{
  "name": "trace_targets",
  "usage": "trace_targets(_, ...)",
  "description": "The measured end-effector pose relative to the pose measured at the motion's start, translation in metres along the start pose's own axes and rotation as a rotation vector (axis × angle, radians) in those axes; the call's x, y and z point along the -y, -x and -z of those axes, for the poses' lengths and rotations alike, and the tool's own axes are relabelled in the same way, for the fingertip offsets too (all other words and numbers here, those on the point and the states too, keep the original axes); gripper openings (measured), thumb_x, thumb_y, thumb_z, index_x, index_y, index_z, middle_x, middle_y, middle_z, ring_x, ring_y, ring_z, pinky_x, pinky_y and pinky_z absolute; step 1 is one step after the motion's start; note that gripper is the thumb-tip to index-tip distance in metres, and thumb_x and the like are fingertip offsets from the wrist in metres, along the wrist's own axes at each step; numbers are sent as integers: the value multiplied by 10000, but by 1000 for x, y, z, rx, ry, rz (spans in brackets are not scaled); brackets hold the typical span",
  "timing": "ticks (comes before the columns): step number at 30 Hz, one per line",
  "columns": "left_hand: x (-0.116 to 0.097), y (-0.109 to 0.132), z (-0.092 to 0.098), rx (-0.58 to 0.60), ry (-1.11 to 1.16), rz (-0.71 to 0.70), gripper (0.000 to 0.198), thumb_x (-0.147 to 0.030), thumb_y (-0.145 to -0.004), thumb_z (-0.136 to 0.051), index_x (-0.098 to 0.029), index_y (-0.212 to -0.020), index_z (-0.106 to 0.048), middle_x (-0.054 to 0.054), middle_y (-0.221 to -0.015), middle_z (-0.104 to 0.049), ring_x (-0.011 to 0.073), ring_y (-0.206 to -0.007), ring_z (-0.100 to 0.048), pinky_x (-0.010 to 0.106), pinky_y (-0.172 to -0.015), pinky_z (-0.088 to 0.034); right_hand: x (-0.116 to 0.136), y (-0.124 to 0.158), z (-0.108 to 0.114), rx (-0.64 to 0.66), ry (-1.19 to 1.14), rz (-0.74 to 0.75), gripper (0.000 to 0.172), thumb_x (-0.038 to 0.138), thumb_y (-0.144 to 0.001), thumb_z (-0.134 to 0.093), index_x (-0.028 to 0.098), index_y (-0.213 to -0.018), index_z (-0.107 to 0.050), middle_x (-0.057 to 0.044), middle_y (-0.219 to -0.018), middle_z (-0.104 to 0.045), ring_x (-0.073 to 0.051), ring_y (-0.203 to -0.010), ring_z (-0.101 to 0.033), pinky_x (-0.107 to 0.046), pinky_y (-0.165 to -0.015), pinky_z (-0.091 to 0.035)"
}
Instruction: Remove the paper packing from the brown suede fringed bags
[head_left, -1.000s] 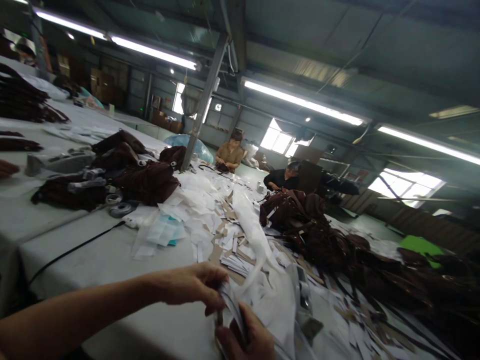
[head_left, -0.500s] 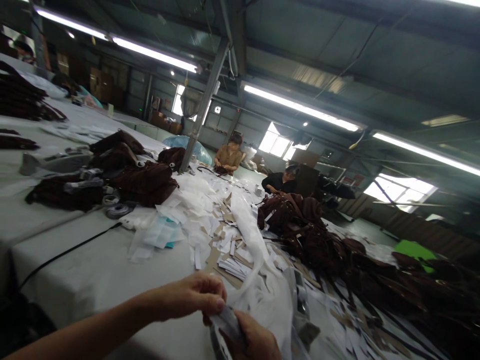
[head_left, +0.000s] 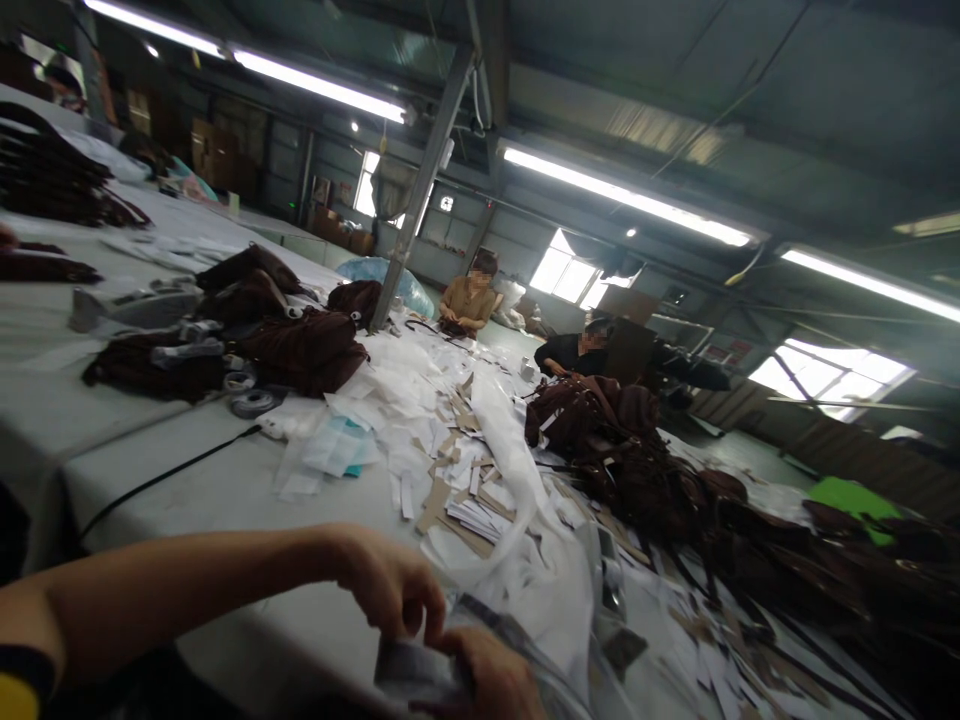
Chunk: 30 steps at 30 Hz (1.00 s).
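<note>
My left hand (head_left: 394,590) bends down from the left at the bottom centre, its fingers curled onto a grey, shiny strip of material (head_left: 420,672). Just to its right, my right hand (head_left: 491,675) is wrapped round the same grey material, low at the frame's bottom edge. A thin clear and grey sheet (head_left: 517,640) spreads out behind my right hand. What the material is exactly cannot be made out. Past the hands lie a long white translucent wrap (head_left: 517,470) and scattered white and brown card strips (head_left: 472,515).
Dark brown bags (head_left: 607,430) are heaped along the right, with more brown bags (head_left: 300,350) at the left beside grey tape rolls (head_left: 253,402). A black cable (head_left: 165,475) crosses the white table (head_left: 225,510). Two people work at the far side; a post (head_left: 424,190) rises from the table.
My left hand has moved left and down, with more of its forearm in view. The grey material now lies lower and flatter between the hands, and the view has shifted slightly.
</note>
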<state>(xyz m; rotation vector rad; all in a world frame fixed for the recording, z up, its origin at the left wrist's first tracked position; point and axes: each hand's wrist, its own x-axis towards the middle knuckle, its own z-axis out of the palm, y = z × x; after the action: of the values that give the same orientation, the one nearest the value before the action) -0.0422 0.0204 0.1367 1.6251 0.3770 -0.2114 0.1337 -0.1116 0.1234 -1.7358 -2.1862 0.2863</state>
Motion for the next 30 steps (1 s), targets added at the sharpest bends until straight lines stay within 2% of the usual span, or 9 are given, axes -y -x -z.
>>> trace_targets(2,2,1,-6,31,8,-34,311,-225,-539,-731,-224,-849,-725,-53,-538,-530,98,-469,-402,197,-430,-288,5,-2,7,34,-111,-68,445,225,-546,-818,231,-950,-630,44,-720,-701,-133,-595,-646,-164,-534,-444)
trace_targets(4,5,1,-12,64,80,-45,285,-214,-549,-704,-227,-833,-730,-55,-519,-522,94,-458,-386,187,-415,-263,12,-4,14,69,-185,-144,385,203,-540,-812,210,-886,-643,48,-661,-679,-126,-560,-618,-164,-491,-412)
trace_targets(7,13,0,-19,59,220,-40,211,-180,-525,-684,-221,-730,-717,-57,-519,-536,85,-447,-382,178,-398,-232,19,-5,22,78,-259,-152,136,193,-655,-721,195,-782,-674,25,-668,-683,-133,-611,-628,-176,-538,-426)
trace_targets(10,20,1,-23,-2,339,-56,235,-126,-524,-646,-227,-723,-720,-54,-556,-581,77,-434,-385,181,-397,-231,17,-4,22,32,-351,-58,158,291,-797,-601,201,-897,-685,-7,-787,-713,-146,-717,-660,-195,-643,-475)
trace_targets(14,29,1,-27,-64,448,-70,409,-81,-550,-622,-242,-908,-736,-47,-586,-609,68,-398,-379,181,-372,-219,9,-6,14,-74,-423,83,279,406,-883,-498,210,-968,-678,-28,-851,-727,-148,-766,-686,-192,-683,-513)
trace_targets(17,37,-4,-37,-135,580,-121,372,-77,-573,-633,-194,-910,-735,-25,-594,-618,69,-404,-423,179,-378,-255,7,-5,-1,-158,-400,138,322,437,-914,-448,232,-1039,-663,-29,-900,-735,-153,-806,-698,-191,-714,-536)
trace_targets(23,46,-29,-71,-353,1070,-375,197,-80,-570,-731,-170,-690,-602,-50,-539,-538,54,-414,-414,181,-419,-233,7,3,-50,-604,-143,-43,526,556,-905,-384,153,-1175,-587,-103,-911,-725,-216,-781,-707,-259,-688,-569)
trace_targets(26,43,-40,-85,-449,1210,-476,268,-95,-578,-749,-171,-649,-502,-57,-546,-506,48,-437,-404,182,-443,-230,8,2,-60,-656,-49,-45,441,514,-923,-383,182,-1086,-624,-84,-836,-693,-193,-702,-689,-247,-610,-556)
trace_targets(30,39,-50,-93,-522,1269,-588,414,-97,-519,-773,-200,-689,-410,-87,-528,-465,42,-430,-364,182,-442,-205,10,0,-53,-663,21,55,402,430,-967,-320,211,-918,-653,-43,-722,-635,-149,-602,-649,-212,-533,-506)
